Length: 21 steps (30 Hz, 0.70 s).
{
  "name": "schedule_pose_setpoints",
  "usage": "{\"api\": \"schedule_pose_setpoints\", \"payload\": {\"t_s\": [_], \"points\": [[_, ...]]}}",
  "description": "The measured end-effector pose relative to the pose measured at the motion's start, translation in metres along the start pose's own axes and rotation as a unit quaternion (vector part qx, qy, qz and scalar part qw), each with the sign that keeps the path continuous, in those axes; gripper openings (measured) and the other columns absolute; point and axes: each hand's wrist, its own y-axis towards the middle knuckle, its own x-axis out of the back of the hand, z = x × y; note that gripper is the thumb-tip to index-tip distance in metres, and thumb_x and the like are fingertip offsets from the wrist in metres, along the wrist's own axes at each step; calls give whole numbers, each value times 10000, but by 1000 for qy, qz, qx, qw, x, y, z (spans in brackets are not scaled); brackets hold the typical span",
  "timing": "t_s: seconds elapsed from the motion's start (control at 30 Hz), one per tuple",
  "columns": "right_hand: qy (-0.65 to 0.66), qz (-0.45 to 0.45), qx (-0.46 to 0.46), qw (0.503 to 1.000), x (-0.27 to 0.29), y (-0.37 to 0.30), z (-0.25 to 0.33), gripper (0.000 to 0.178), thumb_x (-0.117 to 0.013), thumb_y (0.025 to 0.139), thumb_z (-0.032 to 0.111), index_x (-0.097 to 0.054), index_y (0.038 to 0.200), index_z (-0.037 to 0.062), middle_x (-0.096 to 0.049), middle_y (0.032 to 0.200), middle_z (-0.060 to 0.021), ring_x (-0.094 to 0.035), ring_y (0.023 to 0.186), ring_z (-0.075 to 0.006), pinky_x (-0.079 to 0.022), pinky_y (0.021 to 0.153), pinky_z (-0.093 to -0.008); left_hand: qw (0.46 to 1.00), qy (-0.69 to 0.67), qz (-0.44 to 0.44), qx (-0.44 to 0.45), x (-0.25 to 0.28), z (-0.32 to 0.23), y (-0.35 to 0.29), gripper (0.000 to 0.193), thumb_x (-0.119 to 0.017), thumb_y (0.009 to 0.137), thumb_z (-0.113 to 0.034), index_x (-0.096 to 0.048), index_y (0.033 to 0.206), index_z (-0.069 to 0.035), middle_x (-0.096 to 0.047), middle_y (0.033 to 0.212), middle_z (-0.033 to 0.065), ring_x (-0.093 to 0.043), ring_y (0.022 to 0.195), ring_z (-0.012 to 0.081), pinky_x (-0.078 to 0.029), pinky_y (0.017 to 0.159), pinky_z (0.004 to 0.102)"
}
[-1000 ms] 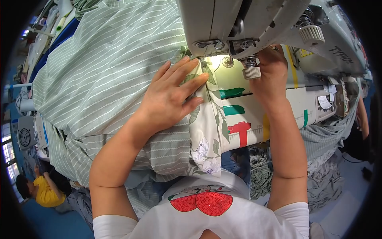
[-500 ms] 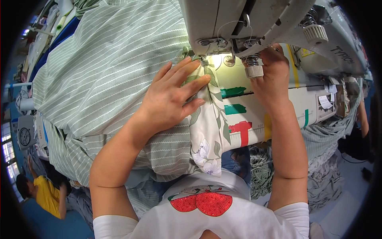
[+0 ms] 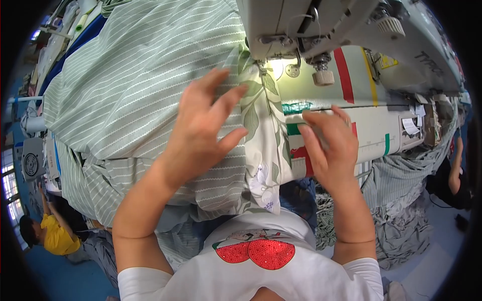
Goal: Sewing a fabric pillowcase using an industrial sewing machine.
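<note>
So the green striped fabric is spreading out left of the sewing machine, and a floral strip is running along its right edge up to the machine head. Left hand is sitting over the stripes, fingers spread and loose, too blurry to tell if they're touching. Right hand is hanging over the taped white table, fingers released and half curled.

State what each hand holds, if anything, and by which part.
Nothing visibly held: the left hand is spread over green striped fabric, the right hand curled above the sewing machine bed.
</note>
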Motion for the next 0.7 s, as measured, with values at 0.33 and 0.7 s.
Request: {"api": "schedule_pose_setpoints", "payload": {"t_s": [0.33, 0.7], "points": [[293, 220, -346, 864, -17, -161, 55, 209, -760, 772, 130, -656, 885, -13, -672, 808, -80, -640, 757, -218, -486, 803, -315, 971, -21, -143, 190, -52, -75, -237, 641, -837, 647, -163, -459, 1147, -31, -505, 1096, 185, -520, 963, 353, -436, 847, 438], [576, 143, -514, 620, -66, -184, 30, 313, -625, 896, 115, -591, 1197, 34, -647, 1128, -68, -624, 1024, -177, -493, 914, -340, 850, -197, -144, 467, 9, 19, -342, 320, -469, 923, -134, -582, 1201, -24, -626, 1081, 81, -594, 938, 185, -472, 857, 341]]}}
